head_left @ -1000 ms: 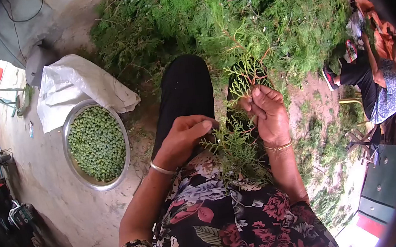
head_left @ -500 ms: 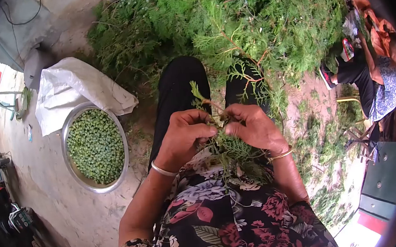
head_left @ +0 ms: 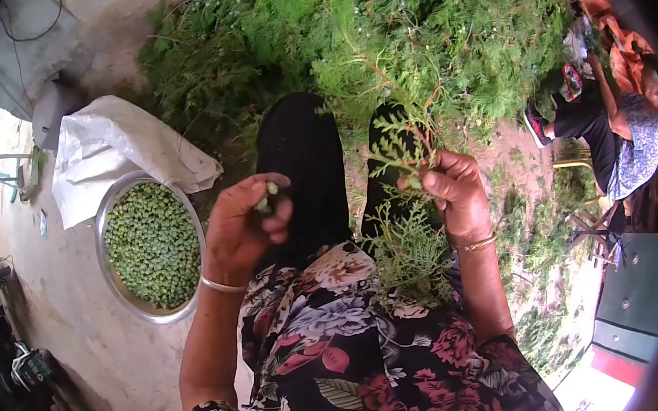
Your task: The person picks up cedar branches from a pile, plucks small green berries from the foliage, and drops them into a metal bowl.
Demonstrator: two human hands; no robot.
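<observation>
Small green berries (head_left: pixel 267 200) are pinched between the thumb and fingers of my left hand (head_left: pixel 245 225), raised beside my knee near the bowl. My right hand (head_left: pixel 456 192) grips a leafy evergreen sprig (head_left: pixel 393 150) by its stem, over the other knee. Below it, cut green sprigs (head_left: pixel 407 257) lie on my lap against the flowered shirt. A metal bowl (head_left: pixel 109 278) on the ground to the left holds a heap of green berries (head_left: pixel 153 245).
A white sack (head_left: pixel 106 152) touches the bowl's far edge. Beyond my knees spreads a large pile of evergreen branches (head_left: pixel 439 28). Another person (head_left: pixel 630 137) sits at the right, near a dark green box (head_left: pixel 644 286).
My hands have moved apart. The left one has gone toward the bowl with berries in its fingers, while the right has shifted right, still holding the sprig.
</observation>
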